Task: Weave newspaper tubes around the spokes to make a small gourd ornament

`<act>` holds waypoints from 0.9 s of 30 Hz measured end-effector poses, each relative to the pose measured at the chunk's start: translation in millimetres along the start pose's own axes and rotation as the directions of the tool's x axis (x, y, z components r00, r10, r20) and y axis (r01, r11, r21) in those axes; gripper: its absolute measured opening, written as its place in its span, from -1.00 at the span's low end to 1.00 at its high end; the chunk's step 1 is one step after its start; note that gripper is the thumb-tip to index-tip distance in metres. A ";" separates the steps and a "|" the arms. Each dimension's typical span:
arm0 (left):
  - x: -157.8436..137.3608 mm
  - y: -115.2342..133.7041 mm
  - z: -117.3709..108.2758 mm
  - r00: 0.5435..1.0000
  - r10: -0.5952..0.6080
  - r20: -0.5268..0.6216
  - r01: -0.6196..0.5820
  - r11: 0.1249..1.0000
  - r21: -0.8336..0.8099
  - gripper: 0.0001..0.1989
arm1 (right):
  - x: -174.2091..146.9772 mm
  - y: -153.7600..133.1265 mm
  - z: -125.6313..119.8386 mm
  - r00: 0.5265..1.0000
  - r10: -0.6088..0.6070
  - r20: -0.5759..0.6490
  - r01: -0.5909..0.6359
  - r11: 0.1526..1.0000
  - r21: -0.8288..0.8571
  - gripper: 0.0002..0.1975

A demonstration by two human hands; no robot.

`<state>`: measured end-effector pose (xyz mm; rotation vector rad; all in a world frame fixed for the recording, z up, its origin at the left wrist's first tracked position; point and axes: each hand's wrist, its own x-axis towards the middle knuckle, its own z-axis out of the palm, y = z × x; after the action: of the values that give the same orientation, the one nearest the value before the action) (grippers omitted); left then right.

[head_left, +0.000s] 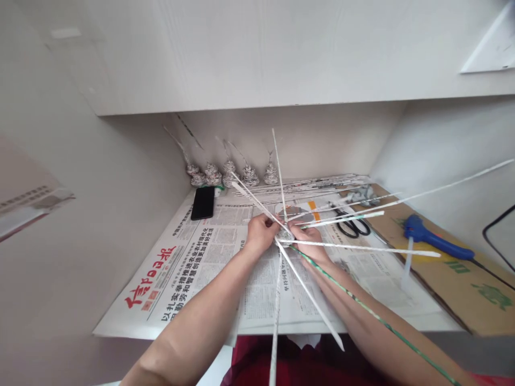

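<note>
Between my two hands is a small woven paper piece (pixel 285 235), from whose middle several long rolled-paper sticks fan out in all directions. Most sticks are white; one green patterned stick (pixel 354 300) runs down across my right forearm. My left hand (pixel 263 231) pinches the piece from the left, thumb and fingers closed. From the right, my right hand (pixel 308 241) grips it near the stick bases, its fingertips partly hidden by the sticks. Both hands are above the newspaper.
Newspaper (pixel 193 268) covers the table. Several woven paper figures (pixel 250 176) stand along the back, beside a black phone (pixel 203 202) and a pile of paper sticks (pixel 314 185). Scissors (pixel 350 225) lie right of my hands; a blue glue gun (pixel 436 238) rests on cardboard (pixel 462 284).
</note>
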<state>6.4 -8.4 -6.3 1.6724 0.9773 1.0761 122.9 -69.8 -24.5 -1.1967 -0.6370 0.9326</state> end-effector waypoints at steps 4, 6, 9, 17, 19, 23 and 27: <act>0.4 -5.7 1.9 0.997 -0.058 0.050 0.064 0.989 -0.134 -0.76 | -6.5 -4.8 5.0 0.997 0.004 -0.074 0.000 0.999 0.047 -0.74; -0.1 -5.6 2.5 0.995 -0.086 0.052 0.094 0.978 -0.186 -0.73 | -9.0 -7.6 7.5 0.998 0.008 -0.068 -0.003 0.997 0.075 -0.74; -1.3 -2.5 2.8 0.992 -0.121 0.043 0.128 0.963 -0.238 -0.70 | -10.0 -9.4 8.9 0.999 0.007 -0.046 -0.002 0.994 0.107 -0.71; -2.0 1.5 -0.4 0.988 -0.114 0.106 0.137 0.958 -0.251 -0.72 | -6.9 -3.9 1.3 0.999 -0.021 0.041 0.016 0.994 0.107 -0.71; -1.7 1.8 -0.5 0.985 -0.125 0.118 0.152 0.954 -0.260 -0.71 | -6.6 -3.2 0.3 0.999 -0.015 0.046 0.009 0.992 0.130 -0.71; -2.2 3.0 0.5 0.982 -0.145 0.123 0.173 0.949 -0.265 -0.71 | -6.9 -4.2 1.4 0.999 0.011 0.032 -0.016 0.987 0.162 -0.68; -2.4 1.8 0.5 0.983 -0.131 0.130 0.155 0.968 -0.199 -0.74 | -7.2 -4.9 2.9 1.000 0.018 0.006 -0.019 0.988 0.154 -0.66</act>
<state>6.4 -11.2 -5.3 1.4537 0.8648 0.9402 118.3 -75.1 -18.5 -1.0650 -0.5479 0.9825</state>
